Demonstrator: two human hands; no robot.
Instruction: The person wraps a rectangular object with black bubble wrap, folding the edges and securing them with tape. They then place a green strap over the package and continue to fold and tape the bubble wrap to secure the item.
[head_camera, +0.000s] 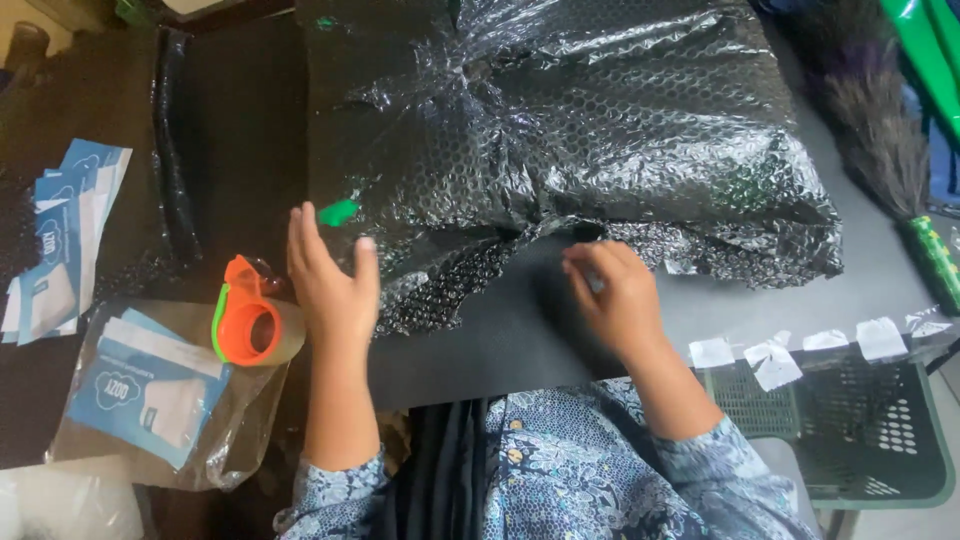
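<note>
With the orange tape dispenser (250, 325) on the counter (500, 340) at nine o'clock of our open, empty left hand (330, 275), we should press the black bubble-wrapped parcel (600, 130) at twelve o'clock flat while our right hand (615, 295), fingers curled, pinches its loose edge.

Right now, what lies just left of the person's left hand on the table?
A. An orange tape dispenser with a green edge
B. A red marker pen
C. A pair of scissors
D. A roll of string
A: an orange tape dispenser with a green edge sits on a clear bag right beside the left hand, which is spread open over the black bubble wrap.
</note>
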